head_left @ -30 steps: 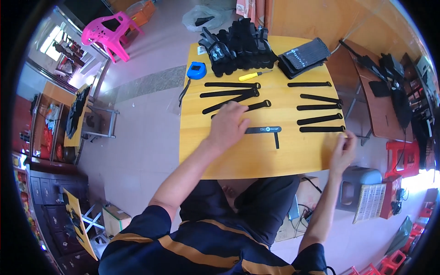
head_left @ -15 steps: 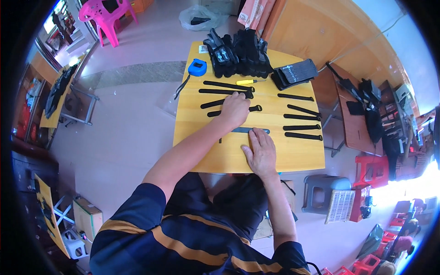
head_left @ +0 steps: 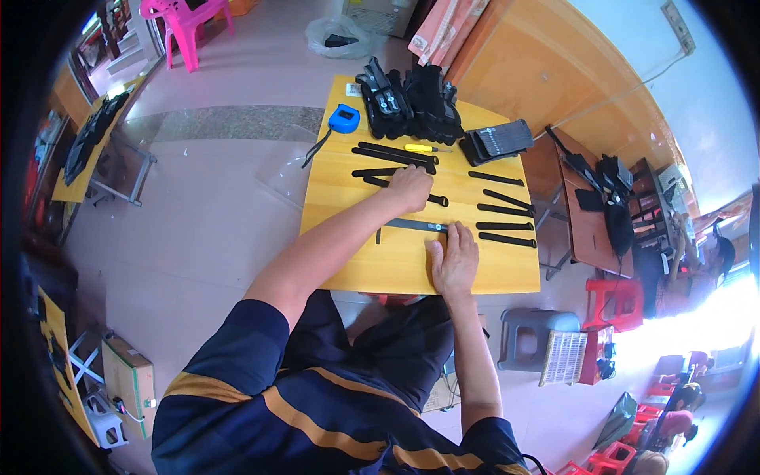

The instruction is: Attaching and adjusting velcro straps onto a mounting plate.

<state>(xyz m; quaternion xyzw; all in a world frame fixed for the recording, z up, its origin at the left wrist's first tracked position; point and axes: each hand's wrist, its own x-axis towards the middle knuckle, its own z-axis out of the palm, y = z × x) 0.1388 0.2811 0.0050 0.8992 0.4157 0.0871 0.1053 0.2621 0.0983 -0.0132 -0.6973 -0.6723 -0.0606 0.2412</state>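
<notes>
Several black hook-and-loop straps (head_left: 388,150) lie across the left half of the yellow table (head_left: 356,269). My left hand (head_left: 412,188) reaches over them, its fingers curled closed at the right end of a black strap (head_left: 372,172); the fingertips are partly hidden. Another black strap (head_left: 438,201) runs beneath this hand. A single grey strap (head_left: 416,226) with a small light mark lies closer to me. My right hand (head_left: 457,260) rests flat and open on the table, fingertips beside the grey strap's right end. Several more black straps (head_left: 507,226) are laid in a column on the right.
Black gloves (head_left: 412,103) are piled at the far edge, beside a stack of dark strap packs (head_left: 499,142). A blue tape measure (head_left: 343,119) and a yellow screwdriver (head_left: 421,148) lie near them. A grey stool (head_left: 534,332) stands right of the table.
The strap at my left hand has turned flatter, its left end now farther from me. My right hand has slid slightly right, uncovering more of the grey strap. The whole view has shifted a little.
</notes>
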